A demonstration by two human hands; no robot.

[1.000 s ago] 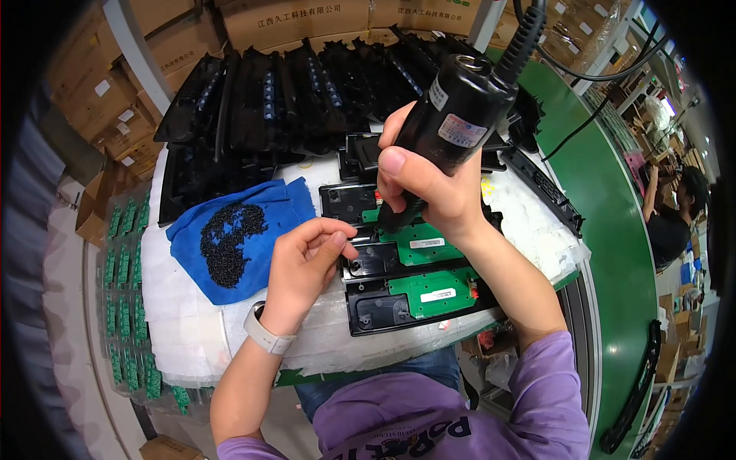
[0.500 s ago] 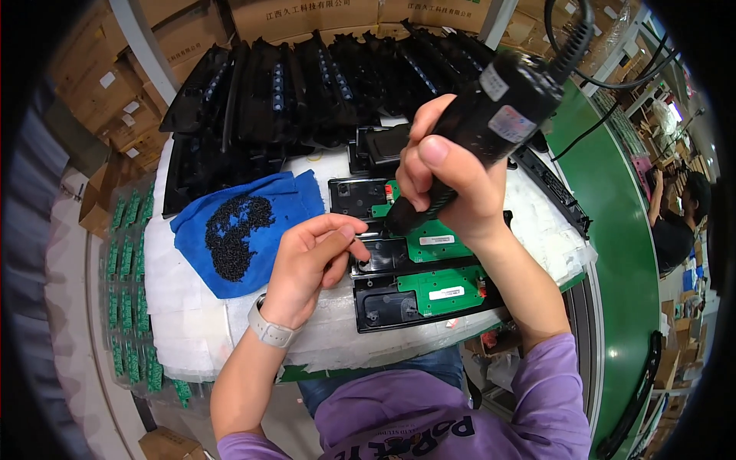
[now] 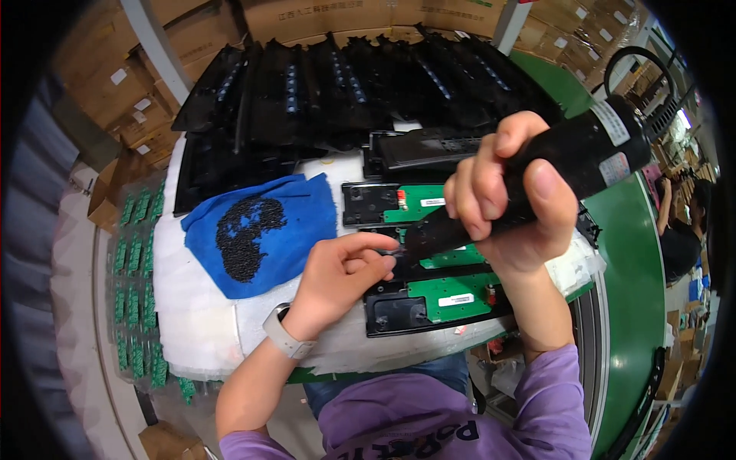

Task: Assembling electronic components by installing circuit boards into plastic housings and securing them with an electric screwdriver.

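Note:
My right hand (image 3: 537, 247) is wrapped round a black electric screwdriver (image 3: 594, 149), which is tilted with its tip down to the left. At that tip, the thumb and forefinger of my left hand (image 3: 341, 277) are pinched together; anything between them is too small to make out. Beneath both hands lie black plastic housings (image 3: 368, 204) with green circuit boards (image 3: 452, 299) in them. The screwdriver and my right hand partly cover the middle housing. A blue cloth (image 3: 310, 205) left of my left hand carries a heap of tiny black screws (image 3: 244, 249).
Long black panels (image 3: 322, 88) are piled across the far side of the white-covered table (image 3: 195, 326). Clear trays of small green boards (image 3: 138, 268) stand at the left. Cardboard boxes (image 3: 307, 23) line the back. Another person (image 3: 682, 238) is at the far right.
The screwdriver in my right hand has swung lower and to the right, lying flatter. My left hand has shifted slightly right and down with it. The whole view has moved slightly.

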